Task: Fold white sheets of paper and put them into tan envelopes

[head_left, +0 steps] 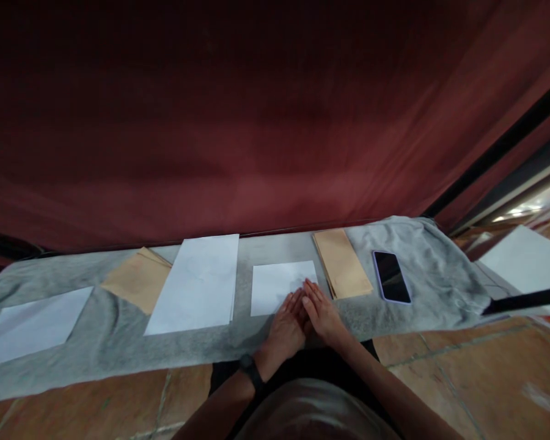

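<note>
A small white sheet of paper (275,284) lies on the grey cloth in front of me. At its lower right corner my left hand (286,329) and my right hand (323,315) meet, fingertips close together and stretched forward. My left hand wears a dark band at the wrist, and its fingers lie along the paper's near edge. The right hand rests against it, its fingers extended over the paper's corner. Neither hand visibly grips anything; the space beneath the palms is hidden. Right of the paper is a stack of brown envelope-like papers (346,263).
Left of the small sheet lies a stack of large white paper (201,284), partly over more brown paper (135,281). Another white sheet (36,324) is at far left. A phone (392,277) lies at right. The grey cloth (433,275) covers the narrow table; a red fabric wall (275,153) stands behind.
</note>
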A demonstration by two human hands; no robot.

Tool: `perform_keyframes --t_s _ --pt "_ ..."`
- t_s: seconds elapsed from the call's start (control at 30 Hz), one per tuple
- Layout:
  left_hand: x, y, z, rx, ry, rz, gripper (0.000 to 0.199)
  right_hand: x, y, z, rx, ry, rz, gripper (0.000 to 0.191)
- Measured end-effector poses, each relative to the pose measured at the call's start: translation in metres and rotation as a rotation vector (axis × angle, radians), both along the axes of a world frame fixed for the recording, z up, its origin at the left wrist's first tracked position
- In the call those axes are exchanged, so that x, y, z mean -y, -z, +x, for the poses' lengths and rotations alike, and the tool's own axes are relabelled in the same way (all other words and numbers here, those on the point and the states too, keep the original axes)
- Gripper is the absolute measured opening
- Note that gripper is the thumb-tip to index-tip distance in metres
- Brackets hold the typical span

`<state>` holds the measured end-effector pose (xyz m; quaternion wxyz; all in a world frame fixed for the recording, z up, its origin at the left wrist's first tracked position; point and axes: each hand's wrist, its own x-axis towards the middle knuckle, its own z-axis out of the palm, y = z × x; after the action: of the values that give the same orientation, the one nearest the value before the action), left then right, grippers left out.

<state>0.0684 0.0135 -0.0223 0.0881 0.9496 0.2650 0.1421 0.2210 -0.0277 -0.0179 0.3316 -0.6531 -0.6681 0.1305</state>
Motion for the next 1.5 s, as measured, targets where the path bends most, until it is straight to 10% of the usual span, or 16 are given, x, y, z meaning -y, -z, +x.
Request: perform_keyframes --t_s 0.5,0.97,1.3,1.5 --pt "0.03 -0.004 -0.036 -0.044 -0.041 -0.033 0.061 -0.078 0.008 0.0 0.369 -0.037 -0.041 0.05" --pt "0.033 -0.01 -0.051 -0.082 -0.115 0.007 0.056 -0.136 -0.046 0.027 0.376 -0.095 -0.348 0.03" --pt "0.024 -0.007 -0.065 0.062 -0.255 -0.081 0.06 -0.134 -0.058 0.054 -0.074 -0.085 -0.414 0.011" --pt "0.01 -0.009 -0.072 0.603 -0.591 -0.546 0.056 -0.087 -0.046 0.052 -0.61 0.093 -0.282 0.035"
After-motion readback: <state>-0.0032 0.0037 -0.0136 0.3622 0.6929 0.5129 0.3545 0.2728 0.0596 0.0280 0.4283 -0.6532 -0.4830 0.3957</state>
